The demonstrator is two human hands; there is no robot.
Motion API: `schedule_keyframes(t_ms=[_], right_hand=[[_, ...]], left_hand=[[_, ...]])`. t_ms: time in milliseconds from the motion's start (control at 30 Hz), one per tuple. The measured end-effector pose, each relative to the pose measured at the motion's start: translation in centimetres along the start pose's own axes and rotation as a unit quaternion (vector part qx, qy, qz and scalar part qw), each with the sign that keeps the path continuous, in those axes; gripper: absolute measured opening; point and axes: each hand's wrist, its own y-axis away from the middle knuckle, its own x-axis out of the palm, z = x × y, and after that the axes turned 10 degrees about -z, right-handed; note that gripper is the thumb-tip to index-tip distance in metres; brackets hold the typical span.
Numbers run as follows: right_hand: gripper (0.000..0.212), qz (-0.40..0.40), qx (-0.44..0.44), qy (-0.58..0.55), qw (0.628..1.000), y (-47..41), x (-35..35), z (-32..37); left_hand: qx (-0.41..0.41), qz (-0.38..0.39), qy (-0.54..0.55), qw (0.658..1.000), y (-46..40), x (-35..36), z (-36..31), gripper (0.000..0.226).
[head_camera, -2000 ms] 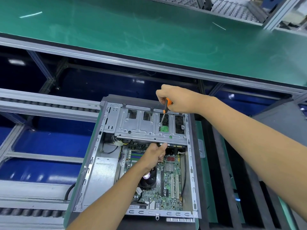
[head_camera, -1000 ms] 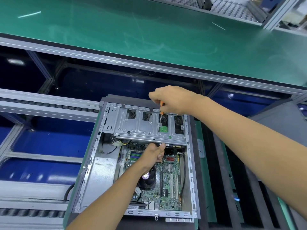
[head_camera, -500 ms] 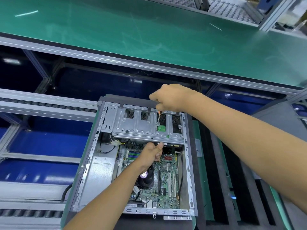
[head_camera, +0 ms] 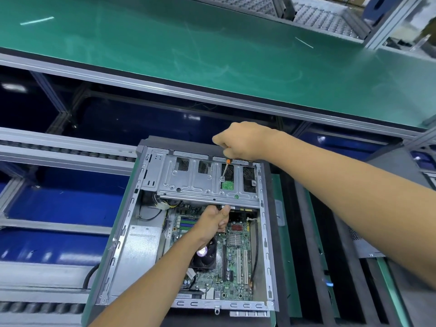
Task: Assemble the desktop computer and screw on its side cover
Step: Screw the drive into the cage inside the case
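The open computer case (head_camera: 264, 232) lies flat, motherboard (head_camera: 236, 267) exposed. Right hand (head_camera: 243, 140) grips a screwdriver (head_camera: 225, 169), tip on the drive cage (head_camera: 195, 182). Left hand (head_camera: 213, 223), fingers curled, grips the cage's near edge.

The open computer case (head_camera: 151, 232) is lying on its side in the near middle of the view. Inside it, the drive cage (head_camera: 200, 182) is sitting across the far end, and the motherboard (head_camera: 236, 267) is lying on the case floor nearer than the cage. The fan (head_camera: 205, 254) is sitting on the motherboard, toward its left. The right hand (head_camera: 243, 143) is hovering over the far right of the cage, gripping a screwdriver (head_camera: 225, 169) whose tip is resting on the cage. The left hand (head_camera: 213, 221) is sitting at the near edge of the cage, above the motherboard. The workbench (head_camera: 212, 55) is running behind the case.
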Motion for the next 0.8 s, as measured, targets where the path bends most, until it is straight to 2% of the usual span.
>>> schedule_keyframes(t_ms=[133,200,267,333,433,533,600,700,800], right_hand=[[0.017,0.043,0.032,-0.033,0.998,0.1,-0.3,-0.1],[0.034,0.068,-0.002,-0.046,0.997,0.4,-0.9,-0.2],[0.045,0.076,-0.064,0.000,0.995,0.7,-1.3,-0.2],[0.040,0.073,-0.112,0.045,0.990,0.7,-1.4,-0.4],[0.026,0.052,-0.128,0.075,0.988,0.5,-1.2,-0.5],[0.015,0.040,-0.070,0.061,0.995,0.3,-0.9,-0.7],[0.017,0.040,-0.011,0.032,0.999,0.5,-0.5,-1.1],[0.012,0.034,0.021,-0.015,0.999,1.1,0.0,-1.4],[0.030,0.061,0.028,-0.054,0.996,1.4,-0.3,-0.9]], left_hand=[[0.008,0.004,0.001,1.000,0.0,0.0,0.1,0.054],[0.009,0.004,0.000,1.000,0.0,-0.1,0.1,0.054],[0.006,0.006,0.002,1.000,-0.1,-0.2,0.3,0.055],[0.006,0.008,0.007,1.000,-0.2,-0.1,0.4,0.055],[0.005,0.012,0.012,1.000,-0.4,-0.1,0.7,0.055],[0.010,0.012,0.016,1.000,-0.5,-0.2,1.0,0.054],[0.017,0.013,0.017,1.000,-0.8,-0.2,1.2,0.055],[0.020,0.014,0.019,1.000,-1.0,-0.3,1.7,0.055],[0.024,0.018,0.015,0.999,-1.2,-0.4,1.9,0.055]])
